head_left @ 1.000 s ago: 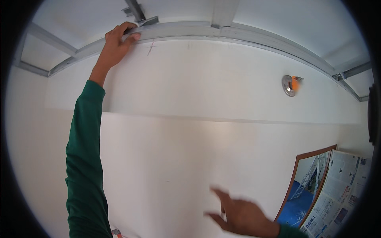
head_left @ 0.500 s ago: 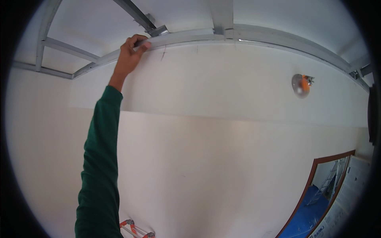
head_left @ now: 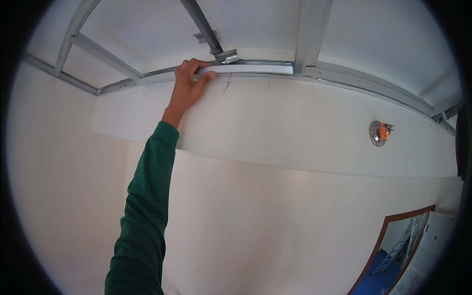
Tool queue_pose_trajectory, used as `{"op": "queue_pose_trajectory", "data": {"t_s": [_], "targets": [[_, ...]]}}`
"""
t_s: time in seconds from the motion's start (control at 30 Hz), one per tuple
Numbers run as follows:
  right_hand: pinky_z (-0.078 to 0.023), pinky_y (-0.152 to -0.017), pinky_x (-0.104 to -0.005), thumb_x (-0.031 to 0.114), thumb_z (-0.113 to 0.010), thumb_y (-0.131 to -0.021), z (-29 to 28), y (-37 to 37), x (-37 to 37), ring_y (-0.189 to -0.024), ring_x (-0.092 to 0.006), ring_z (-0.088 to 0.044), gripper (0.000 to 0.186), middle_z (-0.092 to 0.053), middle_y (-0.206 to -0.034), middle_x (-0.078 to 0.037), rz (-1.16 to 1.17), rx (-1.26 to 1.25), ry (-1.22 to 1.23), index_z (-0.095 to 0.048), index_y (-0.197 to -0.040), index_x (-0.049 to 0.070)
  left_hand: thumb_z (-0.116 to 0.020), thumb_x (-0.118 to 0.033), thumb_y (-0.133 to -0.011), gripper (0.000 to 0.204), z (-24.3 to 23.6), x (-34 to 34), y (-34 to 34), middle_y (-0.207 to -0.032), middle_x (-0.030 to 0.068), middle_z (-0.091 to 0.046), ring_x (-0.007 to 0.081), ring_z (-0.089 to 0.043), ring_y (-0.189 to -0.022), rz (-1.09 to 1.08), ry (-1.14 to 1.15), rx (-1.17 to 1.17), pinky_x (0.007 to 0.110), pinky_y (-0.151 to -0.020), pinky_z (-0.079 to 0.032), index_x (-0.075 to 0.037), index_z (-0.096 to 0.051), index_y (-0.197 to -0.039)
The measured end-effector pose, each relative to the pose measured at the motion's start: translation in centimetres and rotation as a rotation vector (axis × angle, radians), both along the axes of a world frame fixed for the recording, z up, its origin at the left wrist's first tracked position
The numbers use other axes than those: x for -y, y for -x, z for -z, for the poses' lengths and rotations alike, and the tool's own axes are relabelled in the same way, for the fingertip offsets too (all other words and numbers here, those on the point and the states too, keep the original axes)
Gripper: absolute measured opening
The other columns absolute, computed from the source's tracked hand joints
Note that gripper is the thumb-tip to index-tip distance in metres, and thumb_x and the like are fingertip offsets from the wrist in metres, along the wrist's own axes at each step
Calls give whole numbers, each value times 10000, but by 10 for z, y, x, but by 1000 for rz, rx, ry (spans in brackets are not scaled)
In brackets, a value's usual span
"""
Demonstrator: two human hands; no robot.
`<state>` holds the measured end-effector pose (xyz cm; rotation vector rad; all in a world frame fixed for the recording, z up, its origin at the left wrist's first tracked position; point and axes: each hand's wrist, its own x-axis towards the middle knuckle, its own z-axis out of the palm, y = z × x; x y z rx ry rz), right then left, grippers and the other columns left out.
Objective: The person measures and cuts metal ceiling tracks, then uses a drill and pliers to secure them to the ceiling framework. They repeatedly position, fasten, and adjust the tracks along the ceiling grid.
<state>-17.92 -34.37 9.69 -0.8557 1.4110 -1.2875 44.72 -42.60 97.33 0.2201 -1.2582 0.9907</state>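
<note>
My left hand (head_left: 189, 83), in a green sleeve, reaches up to the ceiling frame along the wall top. It is closed on the left end of a short ribbed metal strip (head_left: 250, 69), thumb below and fingers above. The strip lies along the edge rail, its right end by a wide cross channel (head_left: 311, 34). Just above my fingers a bent metal clip (head_left: 226, 57) sits at the lower end of a dark metal bar (head_left: 202, 24). Pencil-like and reddish marks show on the wall under the strip. My right hand is out of view.
A round metal fitting (head_left: 378, 133) with an orange part sticks out of the wall at right. At lower right, a brown-framed opening or mirror (head_left: 385, 233) shows a ladder (head_left: 393, 248) and blue covering. A dark object (head_left: 461, 142) stands at the right edge.
The view has shifted, so the frame and my hand appear lower and farther right. The strip has turned, showing its ribbed face and the rail above it. The orange-red ladder has left view.
</note>
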Motion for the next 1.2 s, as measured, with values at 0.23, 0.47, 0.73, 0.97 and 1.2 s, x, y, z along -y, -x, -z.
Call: {"op": "queue_pose_trajectory", "data": {"t_s": [0.23,0.47,0.73,0.97,1.2], "targets": [[-601,-833,-445,446,-761,-947,-5,8,7,-834,-267,-709,462,-799,-963,-148,-59,180,-83,-743,-1148,31,-865,-362,-958,470,-25,-7,-6,-1093,156,-742,285,-673,-1051,64,-15,31,412,-1030,-515,22,-665,-1139],[-436,-502,-322,103,-903,-924,-44,-33,-21,-512,-92,-416,446,-499,-592,31,176,-372,305,-595,-1246,104,-840,-452,-966,482,-24,-12,-6,-1195,133,-733,284,-606,-1092,61,-172,-9,432,-1030,-446,-35,-693,-1157],[-447,-499,-344,257,-900,-961,-54,-44,-36,-498,-112,-489,510,-583,-582,-2,85,-375,83,-564,-1312,100,-868,-422,-950,440,-23,-23,-4,-1079,118,-673,240,-544,-912,42,-268,-46,389,-857,-491,-68,-749,-1181],[-435,-501,-323,196,-926,-932,-38,-54,-28,-499,-86,-475,442,-572,-596,27,144,-473,243,-599,-1221,127,-901,-342,-910,380,4,-9,-3,-1009,73,-667,260,-549,-956,13,-124,40,407,-977,-432,-58,-749,-1112],[-432,-519,-307,155,-930,-922,-45,-41,-22,-513,-66,-460,436,-541,-599,52,145,-404,227,-595,-1201,129,-874,-318,-934,315,11,-2,-2,-1023,35,-690,234,-557,-995,-5,-55,70,406,-1078,-362,-73,-757,-1093]]}}
